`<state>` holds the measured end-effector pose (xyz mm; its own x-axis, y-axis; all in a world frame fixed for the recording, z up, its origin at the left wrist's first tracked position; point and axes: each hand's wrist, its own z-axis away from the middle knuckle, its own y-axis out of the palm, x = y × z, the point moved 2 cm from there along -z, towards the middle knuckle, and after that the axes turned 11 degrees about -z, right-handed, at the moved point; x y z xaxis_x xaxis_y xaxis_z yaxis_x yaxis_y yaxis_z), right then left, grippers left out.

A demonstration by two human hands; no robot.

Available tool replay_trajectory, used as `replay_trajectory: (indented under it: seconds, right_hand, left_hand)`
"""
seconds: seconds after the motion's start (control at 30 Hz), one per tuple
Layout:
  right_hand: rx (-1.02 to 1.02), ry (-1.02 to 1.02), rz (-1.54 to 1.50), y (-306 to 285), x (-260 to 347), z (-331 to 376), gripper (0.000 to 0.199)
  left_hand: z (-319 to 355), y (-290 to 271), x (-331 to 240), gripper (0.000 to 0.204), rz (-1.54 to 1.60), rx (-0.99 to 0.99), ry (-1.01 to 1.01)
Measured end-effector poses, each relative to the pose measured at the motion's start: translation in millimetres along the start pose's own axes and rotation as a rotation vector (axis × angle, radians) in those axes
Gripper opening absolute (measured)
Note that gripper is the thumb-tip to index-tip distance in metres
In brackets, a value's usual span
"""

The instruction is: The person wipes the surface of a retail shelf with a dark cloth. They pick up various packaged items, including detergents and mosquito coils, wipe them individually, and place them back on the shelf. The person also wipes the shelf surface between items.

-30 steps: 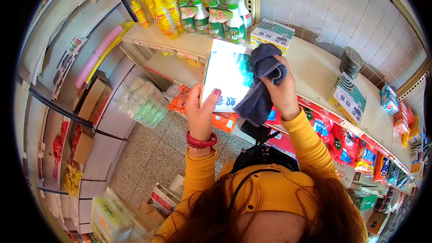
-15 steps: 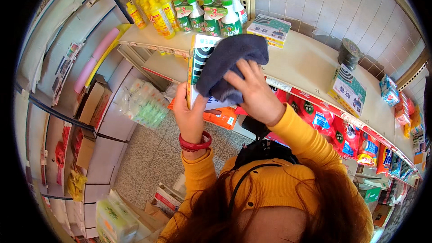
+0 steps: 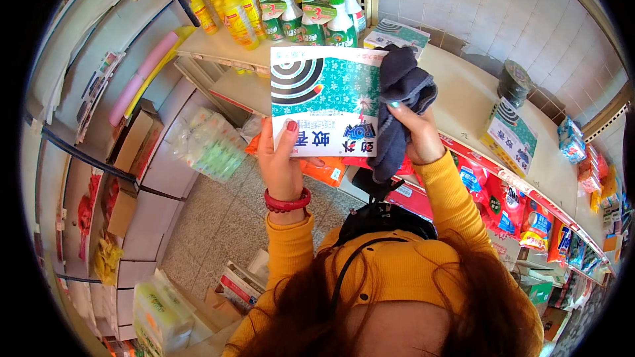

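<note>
A mosquito coil box [image 3: 334,79], white and teal with a black spiral on its face, is held up in front of the shelf, its print upside down. My left hand [image 3: 278,165] grips its lower left corner, thumb on the front face. In my right hand [image 3: 421,133] is a bunched dark grey cloth [image 3: 402,82], pinched under the thumb and lying along the box's right edge. The right fingers behind the cloth are hidden.
Yellow bottles [image 3: 237,21] and green spray bottles [image 3: 338,23] stand on the shelf [image 3: 456,86] beyond the box. Further coil boxes [image 3: 402,36] lie behind, and another box [image 3: 509,135] leans by a dark round stack [image 3: 514,79]. Red bags [image 3: 506,201] hang below the shelf edge.
The box has turned so its broad face shows. My right hand and the cloth have moved from over that face to its right edge.
</note>
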<state>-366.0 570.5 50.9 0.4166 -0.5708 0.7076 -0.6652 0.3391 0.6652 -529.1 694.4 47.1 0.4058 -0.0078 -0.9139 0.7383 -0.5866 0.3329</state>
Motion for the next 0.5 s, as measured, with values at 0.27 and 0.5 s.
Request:
replay_trajectory:
  seconds: [0.27,0.5]
  right_hand:
    - [-0.005,0.178,-0.43,-23,9,29,0.043]
    - [-0.033,0.171,-0.431,-43,38,47,0.04]
  left_hand:
    - [-4,23,18,0.025,0.029,0.07,-0.011]
    - [-2,58,36,0.022,-0.154,0.053,-0.099]
